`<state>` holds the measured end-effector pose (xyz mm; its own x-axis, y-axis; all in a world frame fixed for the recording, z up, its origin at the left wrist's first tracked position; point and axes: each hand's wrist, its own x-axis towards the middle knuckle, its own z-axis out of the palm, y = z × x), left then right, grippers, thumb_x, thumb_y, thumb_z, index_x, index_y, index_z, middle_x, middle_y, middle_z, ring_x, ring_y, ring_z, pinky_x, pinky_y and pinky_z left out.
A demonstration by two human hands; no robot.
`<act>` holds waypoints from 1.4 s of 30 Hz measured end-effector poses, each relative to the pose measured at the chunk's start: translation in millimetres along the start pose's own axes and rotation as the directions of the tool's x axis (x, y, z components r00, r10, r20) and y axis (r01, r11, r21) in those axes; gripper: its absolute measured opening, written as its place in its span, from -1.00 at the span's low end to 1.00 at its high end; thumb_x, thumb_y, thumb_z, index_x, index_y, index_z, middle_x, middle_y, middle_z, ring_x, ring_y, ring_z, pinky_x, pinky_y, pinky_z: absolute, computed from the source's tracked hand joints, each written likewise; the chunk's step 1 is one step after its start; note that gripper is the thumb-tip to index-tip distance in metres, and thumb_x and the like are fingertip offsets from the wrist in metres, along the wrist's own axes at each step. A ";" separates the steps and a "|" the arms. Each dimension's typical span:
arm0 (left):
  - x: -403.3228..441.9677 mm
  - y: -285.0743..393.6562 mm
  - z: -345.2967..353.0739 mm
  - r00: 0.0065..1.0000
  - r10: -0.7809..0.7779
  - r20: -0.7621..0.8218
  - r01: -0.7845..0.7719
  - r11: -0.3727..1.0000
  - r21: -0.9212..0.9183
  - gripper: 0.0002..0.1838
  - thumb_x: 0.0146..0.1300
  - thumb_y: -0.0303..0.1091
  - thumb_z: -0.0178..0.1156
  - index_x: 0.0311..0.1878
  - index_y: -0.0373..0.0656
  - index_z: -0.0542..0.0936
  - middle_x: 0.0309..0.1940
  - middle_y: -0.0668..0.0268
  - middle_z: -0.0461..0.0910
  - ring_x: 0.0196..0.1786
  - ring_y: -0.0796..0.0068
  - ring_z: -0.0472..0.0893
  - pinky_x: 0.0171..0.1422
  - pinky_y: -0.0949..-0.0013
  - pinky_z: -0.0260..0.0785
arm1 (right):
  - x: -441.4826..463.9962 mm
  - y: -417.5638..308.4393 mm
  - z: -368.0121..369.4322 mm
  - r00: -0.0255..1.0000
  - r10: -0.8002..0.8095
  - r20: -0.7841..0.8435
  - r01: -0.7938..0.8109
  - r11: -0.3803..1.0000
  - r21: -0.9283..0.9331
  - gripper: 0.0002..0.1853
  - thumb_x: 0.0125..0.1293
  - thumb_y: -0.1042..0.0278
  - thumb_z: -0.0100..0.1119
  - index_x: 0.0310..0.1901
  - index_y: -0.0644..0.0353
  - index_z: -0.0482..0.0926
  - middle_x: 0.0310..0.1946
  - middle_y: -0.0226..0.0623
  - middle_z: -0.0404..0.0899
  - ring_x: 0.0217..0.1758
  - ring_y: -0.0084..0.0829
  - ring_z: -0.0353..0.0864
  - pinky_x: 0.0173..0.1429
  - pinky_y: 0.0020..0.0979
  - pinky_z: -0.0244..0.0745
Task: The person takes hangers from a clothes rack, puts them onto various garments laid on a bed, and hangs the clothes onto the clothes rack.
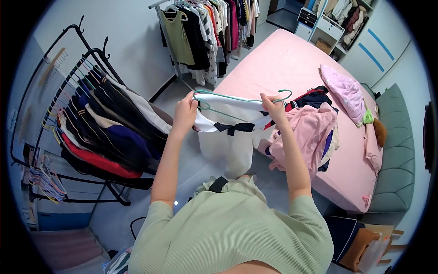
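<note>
Green shirt (232,228), L hand (186,112) & R hand (275,109) clamped on white garment (226,148), hanger (223,95) crosswise, hook (286,92) R.

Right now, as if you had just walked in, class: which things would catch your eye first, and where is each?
The white garment with a black bow, front and centre, spread with a green hanger between the left hand and right hand. Then the pink-sheeted bed on the right, bearing rumpled clothes, and the black clothes rack on the left.
</note>
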<state>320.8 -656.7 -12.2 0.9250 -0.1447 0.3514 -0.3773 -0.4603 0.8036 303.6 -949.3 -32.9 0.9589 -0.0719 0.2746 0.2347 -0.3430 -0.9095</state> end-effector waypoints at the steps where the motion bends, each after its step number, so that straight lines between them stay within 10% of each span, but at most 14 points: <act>1: -0.5 -2.0 1.7 1.000 0.007 0.000 -0.007 1.000 0.001 -0.80 0.20 -0.47 -0.06 -0.12 -0.26 0.45 -0.44 -0.08 0.50 -0.28 -0.11 0.51 -0.25 0.13 0.31 | 0.5 1.1 -4.2 1.000 -0.003 0.014 0.003 1.000 -0.029 -0.49 0.26 0.19 0.02 -0.81 0.26 0.30 -0.85 -0.50 0.22 -0.72 -0.66 0.15 -0.59 -0.52 0.03; 20: -4.6 6.6 36.8 0.974 0.130 0.183 -0.178 0.944 0.278 -0.80 0.19 -0.42 -0.07 -0.15 -0.22 0.47 -0.40 -0.09 0.54 -0.29 -0.11 0.53 -0.23 0.00 0.34 | -33.0 7.6 6.8 0.999 -0.040 -0.017 0.020 0.775 -0.632 -0.54 0.19 0.07 0.10 -0.78 0.15 0.50 -0.83 -0.29 0.41 -0.74 -0.29 0.46 -0.55 -0.31 0.35; 24: -11.3 21.4 63.0 0.956 0.176 0.235 -0.231 0.944 0.235 -0.80 0.20 -0.40 -0.04 -0.14 -0.20 0.47 -0.39 -0.07 0.55 -0.28 -0.09 0.54 -0.20 -0.01 0.34 | -28.3 -33.2 30.1 0.966 0.022 0.256 0.169 0.695 -0.699 -0.54 0.24 -0.05 0.03 -0.68 0.06 0.59 -0.81 -0.30 0.42 -0.66 -0.28 0.50 -0.44 -0.29 0.38; 31: -3.5 12.9 31.2 0.978 0.115 0.174 -0.146 0.974 0.175 -0.66 0.14 -0.29 0.08 0.01 -0.09 0.49 -0.16 0.12 0.55 -0.12 0.11 0.53 -0.01 0.23 0.36 | 5.7 -56.5 -10.5 0.910 0.005 0.415 0.071 0.983 -0.167 -0.75 0.29 0.28 0.02 -0.25 0.27 0.62 -0.68 -0.45 0.36 -0.60 -0.61 0.28 -0.48 -0.48 0.20; 39: 14.0 -28.5 -1.9 0.835 0.485 0.260 -0.546 0.792 0.274 -0.71 0.08 -0.46 0.10 -0.08 -0.13 0.53 -0.10 0.21 0.53 -0.01 0.19 0.46 0.14 0.22 0.23 | 19.2 -67.1 -24.7 0.917 -0.016 0.398 0.106 0.973 -0.203 -0.73 0.31 0.34 -0.06 -0.10 0.17 0.63 -0.67 -0.51 0.33 -0.55 -0.67 0.27 -0.41 -0.55 0.18; 42: 12.7 -22.8 11.1 0.868 0.335 0.367 -0.411 0.899 0.153 -0.78 0.10 -0.48 0.08 -0.15 -0.20 0.53 -0.24 0.17 0.55 -0.12 0.11 0.51 0.00 0.23 0.33 | 17.0 -79.8 -14.9 0.910 0.020 0.414 0.087 0.968 -0.237 -0.74 0.31 0.32 -0.04 -0.11 0.16 0.63 -0.68 -0.51 0.34 -0.55 -0.66 0.29 -0.41 -0.54 0.20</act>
<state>341.6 -657.7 -31.4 0.6932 -0.6008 0.3981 -0.7125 -0.4880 0.5042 298.8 -937.0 49.0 0.9434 0.3153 0.1027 0.2725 -0.5604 -0.7821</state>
